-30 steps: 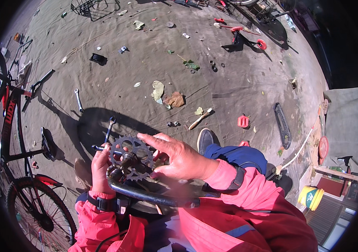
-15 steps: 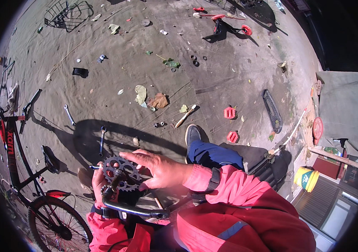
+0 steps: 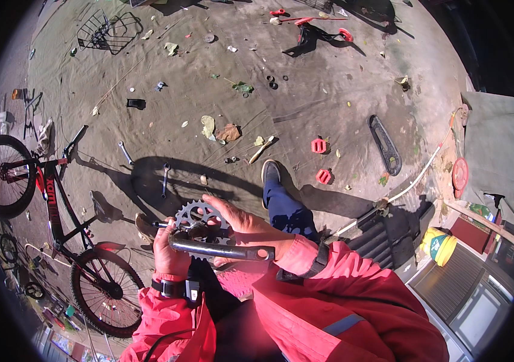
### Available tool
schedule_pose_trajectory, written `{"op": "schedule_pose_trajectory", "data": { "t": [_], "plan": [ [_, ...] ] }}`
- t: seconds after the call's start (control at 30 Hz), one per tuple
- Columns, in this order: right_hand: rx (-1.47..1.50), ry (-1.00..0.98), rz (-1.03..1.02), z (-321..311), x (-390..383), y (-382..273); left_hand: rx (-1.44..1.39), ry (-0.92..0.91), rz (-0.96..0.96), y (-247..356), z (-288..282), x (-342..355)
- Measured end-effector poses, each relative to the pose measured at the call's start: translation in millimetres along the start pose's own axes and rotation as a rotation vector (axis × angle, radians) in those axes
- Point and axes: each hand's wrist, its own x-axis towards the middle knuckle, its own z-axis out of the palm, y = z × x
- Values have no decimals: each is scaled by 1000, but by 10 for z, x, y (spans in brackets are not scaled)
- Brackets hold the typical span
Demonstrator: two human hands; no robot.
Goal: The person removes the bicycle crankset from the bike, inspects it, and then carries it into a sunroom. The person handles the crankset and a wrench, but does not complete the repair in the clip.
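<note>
Close to my body I hold a bicycle crankset, its toothed grey chainring (image 3: pixel 193 211) facing up and its black crank arm (image 3: pixel 223 247) reaching to the right. My left hand (image 3: pixel 170 256) is closed around the crank side, at the arm's left end. A thin dark rod end (image 3: pixel 160 224) sticks out by its fingertips; the rest is hidden. My right hand (image 3: pixel 248 226) grips the chainring's right edge, fingers along the far rim, partly behind the crank. On the ground beyond lie two wrenches (image 3: pixel 165 180) (image 3: pixel 125 152) and a brush with a wooden handle (image 3: pixel 261 149).
A black and red bicycle (image 3: pixel 55 211) lies at the left. Two red pedals (image 3: pixel 319 145) (image 3: pixel 323 176) and a black chain guard (image 3: pixel 385 145) lie to the right. Farther off are a wire basket (image 3: pixel 109 31) and a red-black part (image 3: pixel 314 33). A yellow bucket (image 3: pixel 441 246) stands at right.
The crankset has turned and shifted right in my hands; its arm now lies more level across my right hand. The view has swung, showing more of the bicycle at the left.
</note>
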Motion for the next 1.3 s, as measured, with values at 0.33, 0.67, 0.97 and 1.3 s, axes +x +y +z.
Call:
{"op": "schedule_pose_trajectory", "data": {
  "t": [0.33, 0.67, 0.97, 1.3],
  "plan": [
    [136, 82, 211, -444, -586, -689, 102, 55, -70, -213, 868, -378],
    [-12, 227, 282, -1230, -1120, -947, 46, -98, -195, -728, 1889, -440],
    [-118, 161, 194, -1806, -1238, -1358, -5, -88, -172, -1047, 2443, -611],
    [42, 222, 198, -1831, -1070, -1404, -14, -97, -182, -1005, 2468, -509]
  ]
}}
